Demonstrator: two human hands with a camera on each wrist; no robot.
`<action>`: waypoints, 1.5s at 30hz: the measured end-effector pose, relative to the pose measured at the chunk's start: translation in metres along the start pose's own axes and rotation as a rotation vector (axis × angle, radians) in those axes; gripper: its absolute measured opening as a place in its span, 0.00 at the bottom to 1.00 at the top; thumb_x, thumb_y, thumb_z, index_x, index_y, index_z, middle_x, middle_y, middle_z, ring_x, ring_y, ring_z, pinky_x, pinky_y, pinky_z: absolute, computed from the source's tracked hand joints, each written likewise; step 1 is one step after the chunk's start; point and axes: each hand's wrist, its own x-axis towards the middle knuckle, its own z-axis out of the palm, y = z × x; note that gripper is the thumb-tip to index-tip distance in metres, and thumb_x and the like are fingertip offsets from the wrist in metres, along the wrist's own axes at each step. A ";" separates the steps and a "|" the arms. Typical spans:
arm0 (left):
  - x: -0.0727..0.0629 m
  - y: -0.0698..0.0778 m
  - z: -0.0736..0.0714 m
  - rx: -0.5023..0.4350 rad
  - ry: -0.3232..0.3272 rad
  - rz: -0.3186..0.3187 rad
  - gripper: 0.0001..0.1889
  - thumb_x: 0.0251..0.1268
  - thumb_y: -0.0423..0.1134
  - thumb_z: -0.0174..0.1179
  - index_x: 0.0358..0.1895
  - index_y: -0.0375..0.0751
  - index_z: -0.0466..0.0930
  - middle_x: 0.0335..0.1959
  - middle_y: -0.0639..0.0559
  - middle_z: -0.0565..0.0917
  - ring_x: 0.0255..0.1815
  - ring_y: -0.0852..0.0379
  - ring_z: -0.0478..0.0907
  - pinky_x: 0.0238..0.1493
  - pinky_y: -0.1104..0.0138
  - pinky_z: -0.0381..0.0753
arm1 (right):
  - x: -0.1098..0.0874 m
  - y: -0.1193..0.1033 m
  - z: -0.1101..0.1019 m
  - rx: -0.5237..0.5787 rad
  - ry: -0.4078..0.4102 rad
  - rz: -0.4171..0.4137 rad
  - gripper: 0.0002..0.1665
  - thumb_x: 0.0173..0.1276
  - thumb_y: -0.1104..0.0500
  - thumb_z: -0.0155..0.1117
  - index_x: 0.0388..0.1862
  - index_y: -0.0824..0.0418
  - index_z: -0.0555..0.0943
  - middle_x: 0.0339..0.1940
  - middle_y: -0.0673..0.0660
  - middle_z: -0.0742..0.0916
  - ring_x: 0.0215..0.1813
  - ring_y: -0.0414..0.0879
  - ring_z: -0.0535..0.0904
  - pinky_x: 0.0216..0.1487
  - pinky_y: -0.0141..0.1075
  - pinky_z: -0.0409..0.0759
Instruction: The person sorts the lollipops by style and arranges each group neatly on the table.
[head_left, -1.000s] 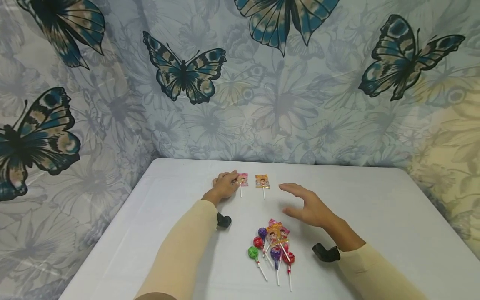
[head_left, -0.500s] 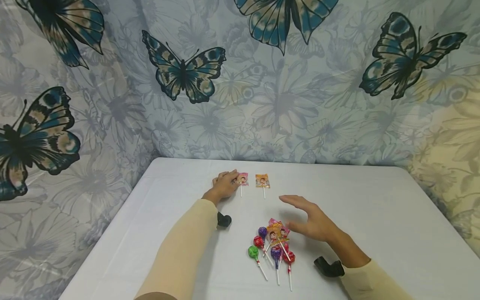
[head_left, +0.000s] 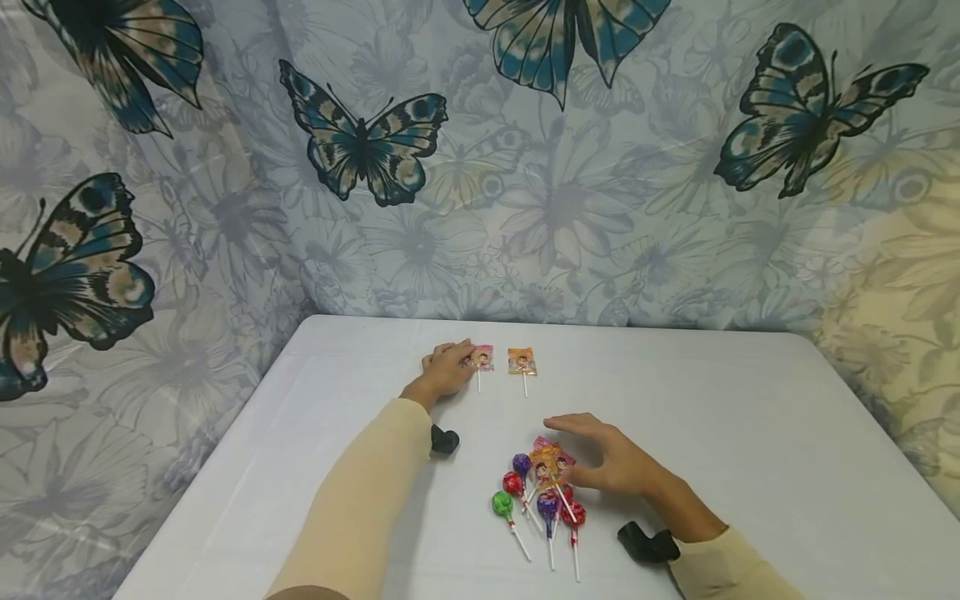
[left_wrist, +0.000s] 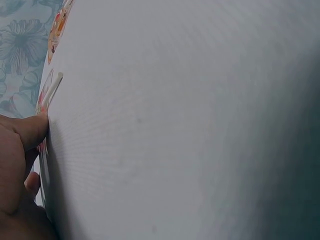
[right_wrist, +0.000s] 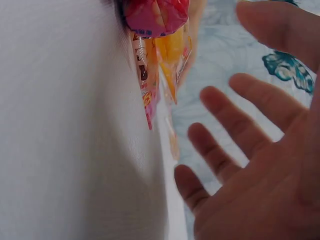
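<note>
My left hand (head_left: 447, 369) rests at the far side of the table on the left part of a pink-wrapped lollipop (head_left: 484, 358). In the left wrist view its thumb (left_wrist: 34, 129) touches the wrapper, but whether the fingers pinch it is hidden. Just right of that lies an orange-wrapped lollipop (head_left: 522, 362), stick toward me. My right hand (head_left: 618, 458) is spread, thumb apart from the fingers, at the right side of a lollipop pile. That pile has orange and pink flat wrappers (head_left: 547, 468) on top, with round purple (head_left: 547, 505), red (head_left: 513, 482) and green (head_left: 502, 503) lollipops around.
All of this lies on a white-covered table (head_left: 337, 350). A patterned butterfly cloth (head_left: 562, 208) hangs behind and to the left. Black wrist cameras, left (head_left: 445, 441) and right (head_left: 648, 543), sit low over the table.
My right hand has moved back toward me and left, from near the orange lollipop to the pile. My left hand and the lollipops have stayed put; the head view shifted slightly.
</note>
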 end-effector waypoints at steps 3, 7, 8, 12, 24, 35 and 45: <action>0.000 0.001 0.000 0.003 -0.002 -0.003 0.26 0.72 0.43 0.54 0.72 0.47 0.66 0.75 0.57 0.58 0.74 0.50 0.48 0.67 0.48 0.41 | -0.002 0.002 0.002 -0.002 -0.018 0.012 0.39 0.54 0.49 0.75 0.65 0.60 0.75 0.62 0.50 0.77 0.64 0.51 0.68 0.60 0.62 0.63; 0.000 0.001 0.000 0.002 -0.001 -0.001 0.26 0.72 0.43 0.54 0.72 0.47 0.66 0.75 0.58 0.58 0.74 0.50 0.48 0.67 0.48 0.41 | -0.004 0.005 0.003 -0.017 -0.038 0.014 0.38 0.53 0.50 0.75 0.64 0.59 0.76 0.61 0.49 0.78 0.63 0.50 0.70 0.60 0.60 0.64; 0.000 0.001 0.000 0.003 -0.001 0.000 0.26 0.72 0.44 0.54 0.72 0.47 0.66 0.75 0.58 0.58 0.74 0.50 0.48 0.67 0.48 0.41 | -0.005 0.006 0.003 -0.027 -0.044 0.014 0.38 0.54 0.50 0.74 0.63 0.58 0.77 0.60 0.49 0.78 0.62 0.49 0.70 0.59 0.60 0.65; 0.001 0.000 0.002 0.011 0.001 0.005 0.26 0.72 0.45 0.54 0.71 0.48 0.66 0.74 0.57 0.58 0.74 0.50 0.48 0.67 0.48 0.42 | -0.007 0.009 0.004 -0.068 -0.060 0.001 0.36 0.55 0.50 0.74 0.63 0.58 0.77 0.59 0.49 0.79 0.60 0.47 0.71 0.58 0.57 0.68; 0.001 -0.003 0.003 0.028 0.005 0.005 0.26 0.72 0.43 0.54 0.72 0.47 0.66 0.74 0.58 0.58 0.74 0.50 0.49 0.67 0.49 0.42 | -0.004 0.007 0.005 -0.071 -0.117 0.037 0.34 0.56 0.50 0.73 0.63 0.54 0.77 0.56 0.45 0.80 0.58 0.44 0.70 0.57 0.52 0.70; 0.002 -0.003 0.003 0.021 0.001 -0.003 0.26 0.72 0.43 0.55 0.72 0.47 0.66 0.74 0.59 0.58 0.74 0.51 0.48 0.67 0.49 0.42 | -0.004 0.009 0.003 -0.088 -0.111 -0.032 0.35 0.56 0.49 0.73 0.62 0.56 0.78 0.55 0.45 0.81 0.56 0.43 0.72 0.56 0.50 0.71; 0.002 -0.002 0.002 0.018 0.005 0.000 0.27 0.72 0.44 0.55 0.72 0.47 0.65 0.74 0.59 0.58 0.74 0.51 0.48 0.67 0.48 0.41 | -0.004 0.007 0.004 -0.096 -0.140 -0.012 0.38 0.53 0.43 0.74 0.62 0.55 0.79 0.57 0.45 0.80 0.59 0.44 0.69 0.57 0.58 0.65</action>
